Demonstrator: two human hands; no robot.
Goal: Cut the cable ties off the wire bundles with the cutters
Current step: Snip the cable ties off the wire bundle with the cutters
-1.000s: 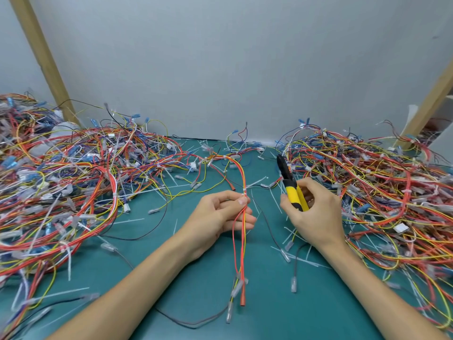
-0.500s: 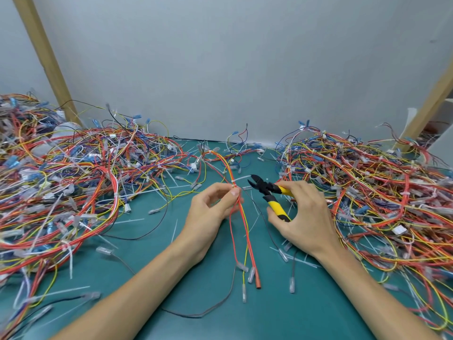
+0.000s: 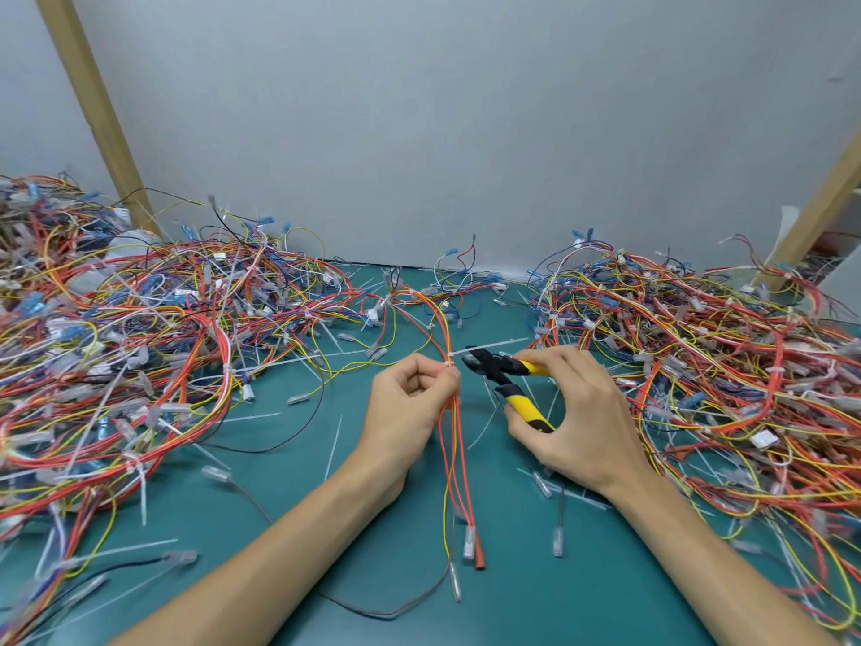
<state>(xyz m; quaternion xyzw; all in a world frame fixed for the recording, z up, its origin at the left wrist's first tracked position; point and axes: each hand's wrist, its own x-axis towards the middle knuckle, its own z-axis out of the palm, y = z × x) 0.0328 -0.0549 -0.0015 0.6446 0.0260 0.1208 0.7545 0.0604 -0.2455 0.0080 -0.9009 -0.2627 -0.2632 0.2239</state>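
My left hand point(image 3: 410, 403) pinches a thin bundle of red, orange and yellow wires point(image 3: 454, 459) just below a white cable tie point(image 3: 451, 363). The tie's long tail point(image 3: 498, 345) sticks out to the right. My right hand point(image 3: 570, 412) grips the yellow-handled cutters point(image 3: 505, 380), whose black jaws are spread and point left, their tips just right of the tie. The bundle's lower ends with their terminals point(image 3: 471, 550) hang down onto the green mat point(image 3: 289, 482).
A big tangle of tied wire bundles point(image 3: 140, 347) fills the left side, and another pile point(image 3: 727, 366) fills the right. Loose cut ties and single wires lie on the mat between them. A grey wall with wooden posts point(image 3: 93, 104) closes off the back.
My right hand has turned the cutters from pointing up to pointing left and brought their spread jaws up to the tie. My left hand has raised the bundle a little.
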